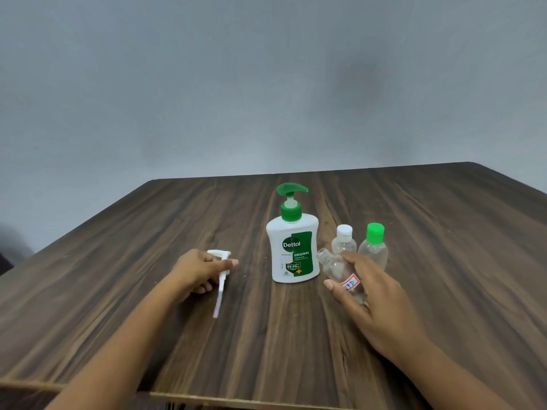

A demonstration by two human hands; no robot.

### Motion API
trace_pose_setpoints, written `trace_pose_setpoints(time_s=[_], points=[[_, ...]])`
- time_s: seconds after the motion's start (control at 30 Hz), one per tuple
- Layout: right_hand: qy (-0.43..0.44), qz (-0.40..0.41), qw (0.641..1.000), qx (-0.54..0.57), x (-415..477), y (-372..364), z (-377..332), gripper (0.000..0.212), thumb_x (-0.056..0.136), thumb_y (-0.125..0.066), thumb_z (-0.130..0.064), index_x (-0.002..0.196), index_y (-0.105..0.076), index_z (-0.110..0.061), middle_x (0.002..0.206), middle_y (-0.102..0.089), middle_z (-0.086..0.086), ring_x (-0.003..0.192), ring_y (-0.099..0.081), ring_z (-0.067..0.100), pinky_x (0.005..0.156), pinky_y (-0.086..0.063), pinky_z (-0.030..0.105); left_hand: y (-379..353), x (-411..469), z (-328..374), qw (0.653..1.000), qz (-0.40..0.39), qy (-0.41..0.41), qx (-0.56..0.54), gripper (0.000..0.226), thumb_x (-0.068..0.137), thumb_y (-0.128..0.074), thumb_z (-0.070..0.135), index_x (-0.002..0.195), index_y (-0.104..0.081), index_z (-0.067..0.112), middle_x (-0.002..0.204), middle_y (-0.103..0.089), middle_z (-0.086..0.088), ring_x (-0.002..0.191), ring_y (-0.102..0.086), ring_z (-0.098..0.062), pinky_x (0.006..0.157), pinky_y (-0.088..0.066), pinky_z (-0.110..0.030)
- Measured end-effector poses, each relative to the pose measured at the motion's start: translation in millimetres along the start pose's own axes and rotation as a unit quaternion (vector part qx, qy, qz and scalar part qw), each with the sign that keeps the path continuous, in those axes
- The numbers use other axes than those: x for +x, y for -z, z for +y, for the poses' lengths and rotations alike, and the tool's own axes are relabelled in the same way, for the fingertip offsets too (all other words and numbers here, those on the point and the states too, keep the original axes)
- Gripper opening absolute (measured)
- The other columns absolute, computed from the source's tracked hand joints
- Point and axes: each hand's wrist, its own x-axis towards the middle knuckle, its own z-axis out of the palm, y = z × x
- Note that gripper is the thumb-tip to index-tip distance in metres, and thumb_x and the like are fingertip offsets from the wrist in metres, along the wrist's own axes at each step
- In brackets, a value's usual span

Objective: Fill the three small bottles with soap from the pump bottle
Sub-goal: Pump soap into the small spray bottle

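Observation:
A white Dettol pump bottle (293,250) with a green pump head stands upright mid-table. My right hand (367,294) grips a clear small bottle (337,269) that has no cap, tilted with its open neck toward the pump bottle; a red-edged label shows on it. Behind it stand two more clear small bottles, one with a white cap (344,241) and one with a green cap (373,247). My left hand (201,270) holds a white pump cap with a long dip tube (220,284), its tube pointing down toward me just over the table.
The dark wood table (148,306) has its front edge close to me and its back edge against a plain grey wall. Bare wood lies left of my left hand and right of the small bottles.

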Motion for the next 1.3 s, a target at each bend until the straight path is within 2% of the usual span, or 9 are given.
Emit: trace_pose_setpoints(time_s=[0.17,0.33,0.43,0.57,0.67,0.8,0.9,1.07,1.3], points=[[-0.063,0.057,0.98,0.178,14.3,-7.1,0.3,0.032,0.085,-0.05,-0.039,0.115,-0.044,-0.029,0.094,-0.061,-0.007,0.075,-0.058,0.005,0.061,-0.04,0.008,-20.6,5.4,3.4,0.942,0.191,-0.058,0.269,0.034,0.077,-0.062,0.054,0.085,-0.057,0.021,0.086,-0.06,0.005,0.081,-0.056,-0.018,0.062,-0.039,-0.027],[-0.007,0.155,0.968,0.194,41.8,-17.0,-13.3,0.026,0.086,-0.056,-0.027,0.108,-0.046,-0.035,0.105,-0.053,-0.017,0.091,-0.056,0.003,0.071,-0.041,0.008,-38.6,5.6,-9.9,0.904,0.281,-0.137,0.293,0.036,0.084,-0.054,0.053,0.082,-0.052,0.017,0.084,-0.054,0.006,0.076,-0.053,-0.017,0.056,-0.034,-0.028],[0.026,0.237,0.95,0.2,55.1,-25.0,-19.0,0.027,0.084,-0.063,-0.022,0.108,-0.053,-0.016,0.106,-0.051,-0.01,0.089,-0.053,0.0,0.071,-0.041,0.008,-40.7,10.1,-16.5,0.871,0.33,-0.167,0.323,0.047,0.078,-0.051,0.062,0.086,-0.057,0.016,0.088,-0.057,0.001,0.079,-0.054,-0.022,0.062,-0.033,-0.032],[0.054,0.299,0.931,0.2,55.1,-34.0,-20.7,0.027,0.08,-0.066,-0.019,0.102,-0.055,-0.008,0.096,-0.054,-0.003,0.082,-0.053,0.004,0.068,-0.045,0.017,-40.5,-5.2,-0.5,0.807,0.42,-0.35,0.222,0.039,0.081,-0.046,0.049,0.098,-0.064,0.018,0.1,-0.059,-0.001,0.093,-0.054,-0.021,0.082,-0.032,-0.037],[0.059,0.314,0.925,0.204,53.0,-32.2,-20.5,0.026,0.08,-0.068,-0.017,0.101,-0.056,-0.008,0.097,-0.056,-0.002,0.084,-0.056,0.007,0.07,-0.046,0.017,-40.8,-29.5,32.2,0.772,0.414,-0.472,0.101,0.029,0.086,-0.049,0.029,0.106,-0.064,0.013,0.108,-0.06,-0.004,0.103,-0.052,-0.015,0.092,-0.03,-0.031],[0.06,0.308,0.924,0.22,51.2,-29.9,-23.0,0.028,0.082,-0.07,-0.012,0.106,-0.057,-0.017,0.103,-0.056,-0.007,0.087,-0.06,0.017,0.07,-0.051,0.026,-42.5,-57.9,84.3,0.772,0.347,-0.532,-0.029,0.028,0.088,-0.046,0.014,0.109,-0.062,0.003,0.11,-0.058,-0.007,0.104,-0.054,-0.014,0.09,-0.04,-0.018],[0.062,0.299,0.925,0.225,51.8,-29.4,-24.7,0.03,0.085,-0.068,-0.013,0.112,-0.057,-0.02,0.109,-0.054,-0.009,0.093,-0.06,0.024,0.075,-0.052,0.033,-49.7,-61.7,109.5,0.76,0.334,-0.557,-0.011,0.03,0.085,-0.047,0.006,0.111,-0.061,0.001,0.111,-0.06,-0.01,0.104,-0.056,-0.018,0.09,-0.045,-0.025],[0.056,0.293,0.929,0.218,49.5,-27.1,-24.3,0.028,0.088,-0.061,-0.015,0.116,-0.057,-0.012,0.116,-0.045,-0.005,0.103,-0.055,0.017,0.081,-0.05,0.027,-73.6,-47.1,110.8,0.761,0.323,-0.562,0.013,0.037,0.081,-0.044,0.01,0.112,-0.06,0.0,0.111,-0.06,-0.012,0.102,-0.057,-0.024,0.085,-0.049,-0.042],[0.06,0.242,0.939,0.237,49.4,-29.0,-23.4,0.036,0.09,-0.057,-0.016,0.126,-0.055,-0.017,0.119,-0.047,-0.006,0.098,-0.059,0.024,0.078,-0.052,0.029,-93.8,-28.2,96.1,0.758,0.313,-0.572,0.025,0.069,0.077,-0.062,0.03,0.135,-0.034,0.004,0.139,-0.034,-0.007,0.137,-0.029,-0.032,0.108,-0.034,-0.047]])
